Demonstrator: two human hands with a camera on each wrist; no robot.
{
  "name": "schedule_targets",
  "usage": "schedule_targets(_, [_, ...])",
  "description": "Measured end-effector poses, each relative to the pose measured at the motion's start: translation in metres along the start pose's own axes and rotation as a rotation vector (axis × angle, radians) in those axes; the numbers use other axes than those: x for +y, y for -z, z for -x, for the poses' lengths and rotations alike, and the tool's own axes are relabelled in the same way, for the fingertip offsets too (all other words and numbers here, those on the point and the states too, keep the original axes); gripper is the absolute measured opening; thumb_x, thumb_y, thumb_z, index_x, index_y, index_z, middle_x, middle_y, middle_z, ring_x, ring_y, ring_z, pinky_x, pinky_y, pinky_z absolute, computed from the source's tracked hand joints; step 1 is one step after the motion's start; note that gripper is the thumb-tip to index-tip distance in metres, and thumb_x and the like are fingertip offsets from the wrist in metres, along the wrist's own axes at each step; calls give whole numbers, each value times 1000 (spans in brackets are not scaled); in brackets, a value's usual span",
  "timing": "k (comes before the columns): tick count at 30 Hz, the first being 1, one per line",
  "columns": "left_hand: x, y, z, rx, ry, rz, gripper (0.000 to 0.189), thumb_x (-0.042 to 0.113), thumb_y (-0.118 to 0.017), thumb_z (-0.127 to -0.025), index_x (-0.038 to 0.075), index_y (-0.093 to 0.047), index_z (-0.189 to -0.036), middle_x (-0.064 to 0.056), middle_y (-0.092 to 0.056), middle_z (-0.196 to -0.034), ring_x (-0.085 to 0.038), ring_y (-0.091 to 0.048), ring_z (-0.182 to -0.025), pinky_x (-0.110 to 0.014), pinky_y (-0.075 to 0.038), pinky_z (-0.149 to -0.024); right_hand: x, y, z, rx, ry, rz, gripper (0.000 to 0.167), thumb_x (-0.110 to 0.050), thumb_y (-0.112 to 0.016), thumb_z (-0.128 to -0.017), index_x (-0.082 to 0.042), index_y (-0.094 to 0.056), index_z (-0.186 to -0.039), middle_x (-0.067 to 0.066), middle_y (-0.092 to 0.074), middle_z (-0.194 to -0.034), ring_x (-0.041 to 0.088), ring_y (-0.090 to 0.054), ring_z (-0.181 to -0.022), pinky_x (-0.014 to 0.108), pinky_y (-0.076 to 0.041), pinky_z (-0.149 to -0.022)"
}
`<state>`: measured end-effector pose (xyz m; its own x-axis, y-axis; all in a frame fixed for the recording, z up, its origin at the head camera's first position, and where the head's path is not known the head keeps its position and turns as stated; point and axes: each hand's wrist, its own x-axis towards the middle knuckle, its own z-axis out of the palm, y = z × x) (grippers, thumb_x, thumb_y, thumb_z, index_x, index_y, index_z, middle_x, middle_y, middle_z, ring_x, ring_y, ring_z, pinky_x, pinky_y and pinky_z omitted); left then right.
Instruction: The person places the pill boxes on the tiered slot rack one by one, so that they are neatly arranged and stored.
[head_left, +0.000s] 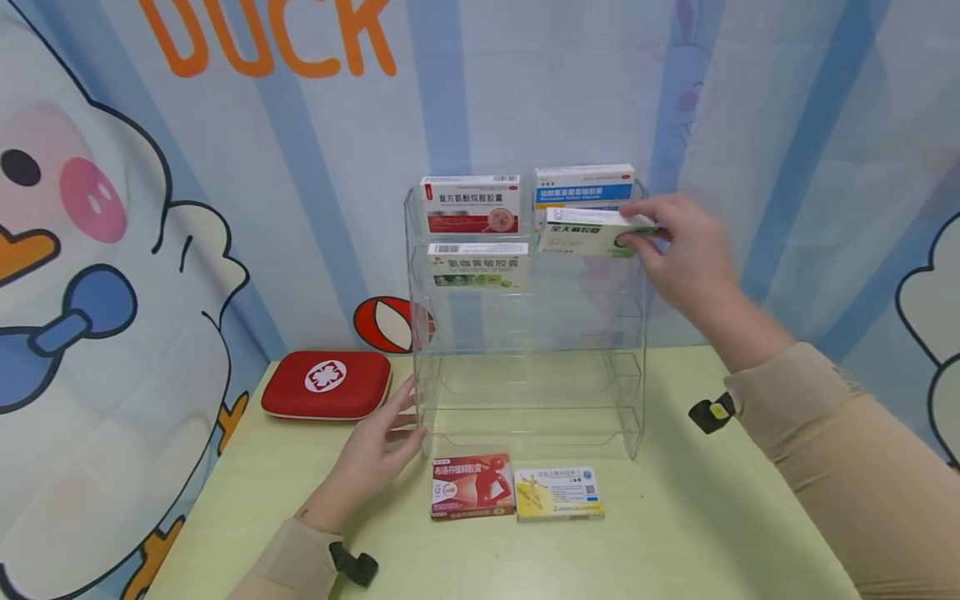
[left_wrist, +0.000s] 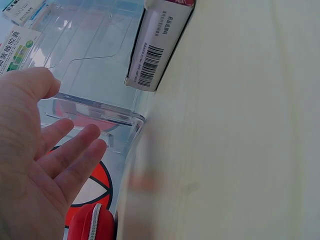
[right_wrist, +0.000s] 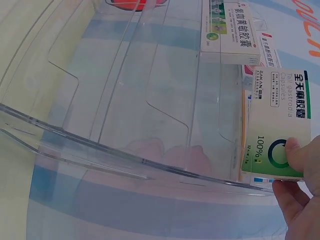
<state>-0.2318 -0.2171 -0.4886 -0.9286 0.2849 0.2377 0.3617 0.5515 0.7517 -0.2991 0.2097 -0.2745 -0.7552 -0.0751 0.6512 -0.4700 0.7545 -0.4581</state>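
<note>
Box of capsules, reading "全天麻胶囊", "Tall gastrodia Capsules" and "100%", is at the upper right of the clear rack, in front of a blue-banded box. The right hand has its grip closed to the box's thickness, thumb and fingers pinching the right end, probably to leave the name mostly uncovered. The left hand, fingers loosely extended, is at the rack's lower left side, perhaps to steady it; I cannot tell whether it presses. At the rack's left, a red-banded box "复方氨酚烷胺胶囊" stands above a green-banded box "氨咖黄敏胶囊", names forward, likely for easy reading. On the table, before the rack, lie a red box "布洛芬缓释胶囊" and a yellow-edged box, its print too small to read surely. Left of the rack lies a red case with a round white emblem; the backdrop says "DUCK".
</note>
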Motion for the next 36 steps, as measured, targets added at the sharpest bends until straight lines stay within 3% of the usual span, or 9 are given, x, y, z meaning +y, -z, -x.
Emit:
schedule_targets(5, [0,0,0,4,0,-5,88,16,-76,-104,29,-28,-176,-14,-62,-162,-38,-74,-132,-55,-63,-108,0,-7,1,-6,40,64,26,-7,-80,-100,-3,-78,-126,19,-76,-129,37,-73,-113,53,-65,-95])
schedule_targets(9, [-1,0,0,5,-2,-3,89,17,-76,-104,33,-27,-176,-14,-62,-162,-38,-74,-132,-55,-63,-108,0,-12,2,-16,46,79,25,-8,-80,-100,-5,-78,-125,18,-77,-128,38,-74,-109,53,-63,-92])
schedule_targets(19, [-1,0,0,-4,18,9,89,18,-76,-105,36,-26,-176,-13,-61,-163,-38,-73,-134,-55,-64,-106,-2,-20,5,-109,-20,131,25,-11,-74,-104,-9,-76,-129,16,-73,-140,41,-70,-119,56,-61,-99])
schedule_targets(27, [-1,-1,0,-5,14,5,89,18,-76,-105,36,-26,-176,-15,-60,-163,-38,-73,-133,-54,-65,-106,-6,-23,6,-179,-67,155,31,-12,-70,-107,-10,-73,-137,17,-67,-152,45,-65,-136,60,-59,-111])
schedule_targets(36, [-1,0,-1,-14,32,-3,90,21,-76,-105,39,-24,-176,-15,-59,-164,-37,-72,-135,-52,-66,-105,-7,-26,8,-164,-46,169,28,-11,-67,-107,-5,-75,-133,18,-68,-152,45,-63,-142,61,-52,-121])
